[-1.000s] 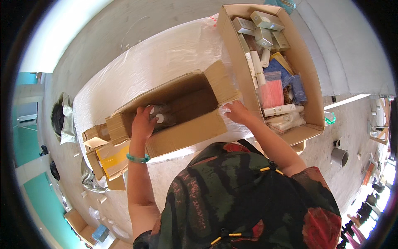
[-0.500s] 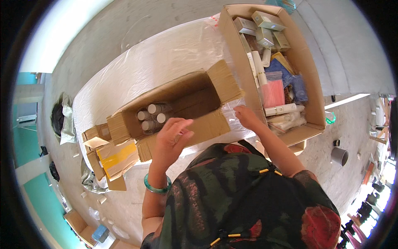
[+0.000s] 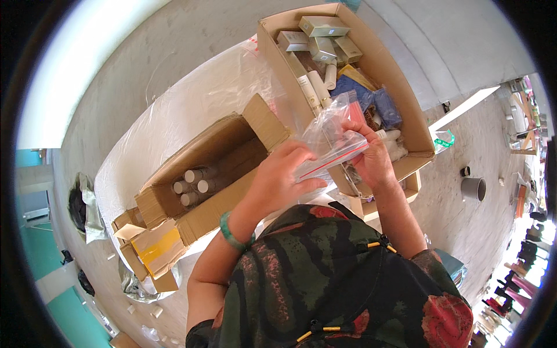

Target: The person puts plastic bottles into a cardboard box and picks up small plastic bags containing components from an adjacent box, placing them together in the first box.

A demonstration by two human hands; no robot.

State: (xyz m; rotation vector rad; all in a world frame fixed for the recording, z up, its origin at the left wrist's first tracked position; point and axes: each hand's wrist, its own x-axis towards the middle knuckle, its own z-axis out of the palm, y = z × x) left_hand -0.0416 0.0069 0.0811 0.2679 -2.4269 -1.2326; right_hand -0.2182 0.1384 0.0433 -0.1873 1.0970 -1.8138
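Note:
A clear zip-lock bag (image 3: 332, 155) with a red line along its mouth is held up in front of me. My right hand (image 3: 371, 156) pinches the bag at its right end. At the other end is my left hand (image 3: 284, 177), a green bangle on its wrist, thumb and fingers spread apart around the bag's edge. Below and left of the bag stands an open cardboard box (image 3: 223, 200) with several white-capped bottles (image 3: 200, 174) grouped at its left end. Part of the bag covers the near-left edge of a bigger carton (image 3: 422, 130).
The bigger carton holds small boxes (image 3: 325, 26), white tubes (image 3: 319, 87), blue packets (image 3: 386, 107) and a pink packet (image 3: 355, 110). Both boxes rest on a plastic-covered table (image 3: 168, 116). A taped carton (image 3: 154, 249) sits at the left; a grey bucket (image 3: 473, 189) stands on the floor.
The clear zip-lock bag is now in my right hand, raised between both hands. My left hand has moved right, from over the bottles to the bag. The view has shifted, moving both boxes leftward.

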